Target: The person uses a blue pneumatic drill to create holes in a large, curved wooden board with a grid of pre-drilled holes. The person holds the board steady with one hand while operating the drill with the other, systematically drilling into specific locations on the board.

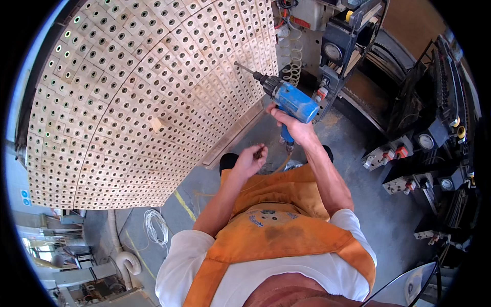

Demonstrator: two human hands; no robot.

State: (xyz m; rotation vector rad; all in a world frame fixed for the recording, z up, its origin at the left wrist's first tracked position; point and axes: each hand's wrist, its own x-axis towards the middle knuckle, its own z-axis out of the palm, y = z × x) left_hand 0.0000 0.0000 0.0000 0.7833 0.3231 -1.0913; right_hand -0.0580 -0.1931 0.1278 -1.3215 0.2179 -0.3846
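Observation:
My right hand (296, 127) is wrapped round the grip of a blue power drill (294, 101), and an air hose fitting (290, 147) shows below the handle. The drill's long thin bit (244, 67) points up and left at a wooden panel (153, 124) made of many small blocks. Its tip is at or very near the panel face; contact is hard to tell. Dark-ringed holes cover most of the panel, while the holes near the bit look pale. My left hand (250, 160) is closed, palm up, in front of my orange apron, with small dark bits showing between its fingers.
Right of me stand dark machine frames with pressure gauges (332, 51) and valves. A coiled air hose (292, 56) hangs beside the panel's right edge. On the floor at left lie a white cable coil (155, 227) and a ribbed duct hose (128, 262).

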